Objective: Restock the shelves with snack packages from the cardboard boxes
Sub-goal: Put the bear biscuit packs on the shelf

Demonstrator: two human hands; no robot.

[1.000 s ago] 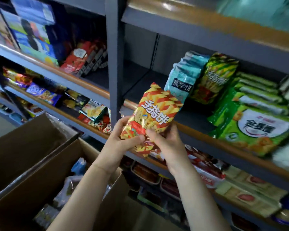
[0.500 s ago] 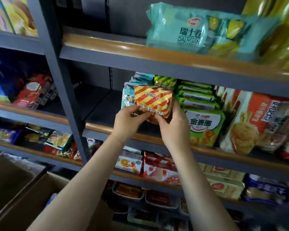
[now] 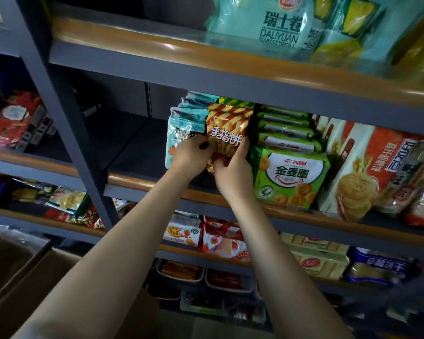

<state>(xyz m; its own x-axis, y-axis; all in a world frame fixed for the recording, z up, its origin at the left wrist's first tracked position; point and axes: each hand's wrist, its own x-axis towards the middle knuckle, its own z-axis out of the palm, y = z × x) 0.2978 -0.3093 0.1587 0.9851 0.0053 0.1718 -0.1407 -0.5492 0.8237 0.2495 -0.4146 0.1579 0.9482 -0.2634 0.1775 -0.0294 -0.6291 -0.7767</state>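
Both the left hand (image 3: 190,156) and the right hand (image 3: 233,165) grip the red-and-yellow striped package (image 3: 227,133), which may tip forward off the shelf (image 3: 142,181) if released before standing between its neighbours.

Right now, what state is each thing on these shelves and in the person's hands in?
Red and yellow striped snack bag: upright, held in both hands, between the neighbouring rows.
Left hand: grips the bag's lower left.
Right hand: grips its lower right.
Pale blue snack bags: standing, in a row.
Green biscuit packs: standing, in a row.
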